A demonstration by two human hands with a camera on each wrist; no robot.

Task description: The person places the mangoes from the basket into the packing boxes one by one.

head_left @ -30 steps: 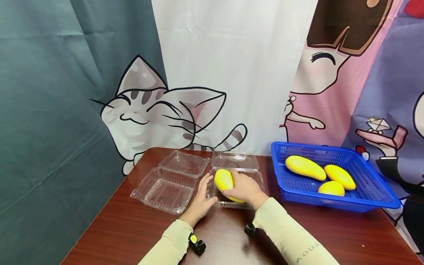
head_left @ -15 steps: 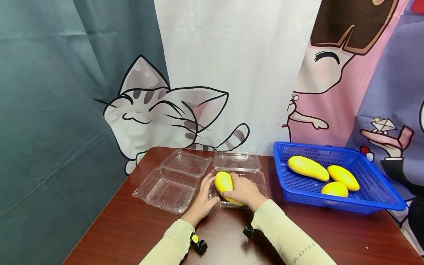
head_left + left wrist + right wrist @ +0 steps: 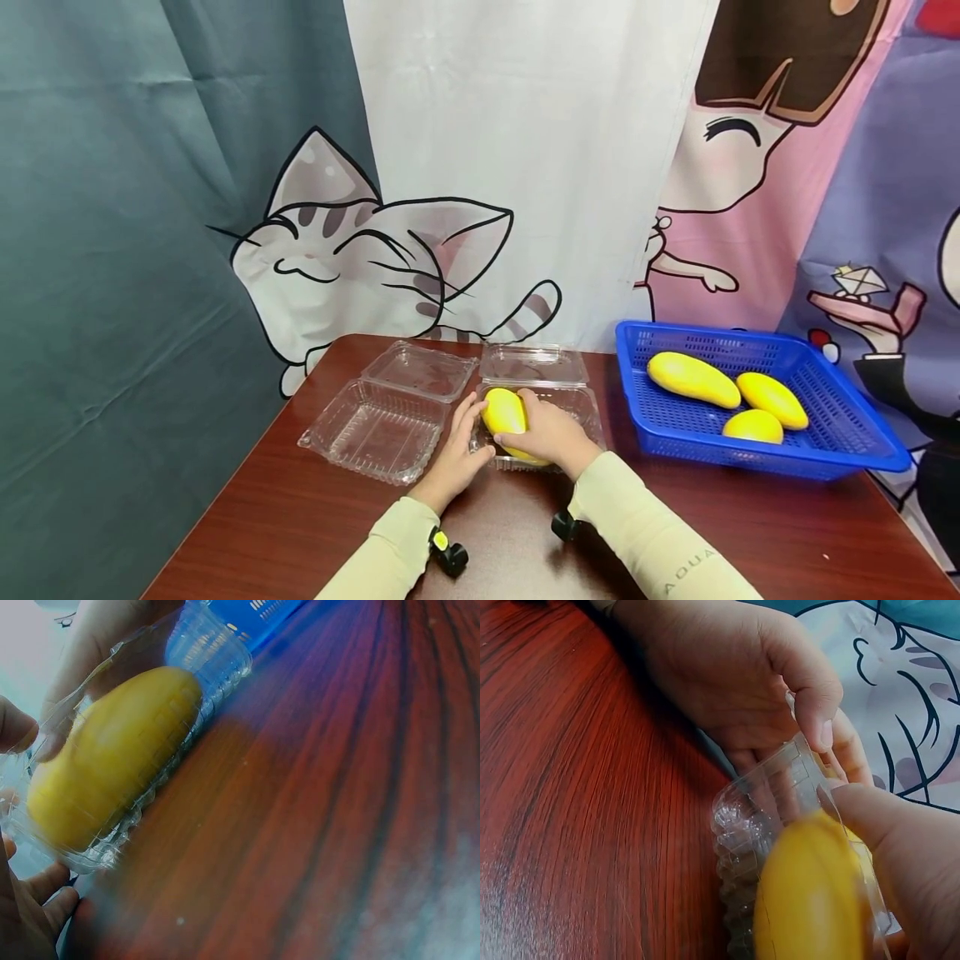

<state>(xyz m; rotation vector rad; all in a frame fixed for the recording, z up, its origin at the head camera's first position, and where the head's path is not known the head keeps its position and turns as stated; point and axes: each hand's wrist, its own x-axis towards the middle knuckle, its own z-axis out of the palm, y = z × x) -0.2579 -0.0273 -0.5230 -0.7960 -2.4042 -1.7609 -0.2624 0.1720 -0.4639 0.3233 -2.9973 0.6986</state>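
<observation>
My right hand (image 3: 551, 433) grips a yellow mango (image 3: 504, 412) low inside the right-hand clear plastic clamshell box (image 3: 585, 404). More yellow shows below that hand; I cannot tell whether it is a second mango. Through the box wall in the left wrist view, a mango (image 3: 112, 757) lies lengthwise. My left hand (image 3: 453, 462) holds the box's left side; in the right wrist view its thumb is over the rim of the box (image 3: 739, 817) and its other fingers are outside the wall. The box lid (image 3: 532, 365) lies folded back.
Another clear clamshell box (image 3: 378, 433) stands unfolded at the left. A blue plastic basket (image 3: 840, 450) on the right holds three mangoes (image 3: 693, 379). Behind the brown table (image 3: 300, 533) hangs a printed curtain (image 3: 540, 167).
The mango under my right hand has shifted slightly down within the box. Both hands stay almost in place, and the head view sways slightly.
</observation>
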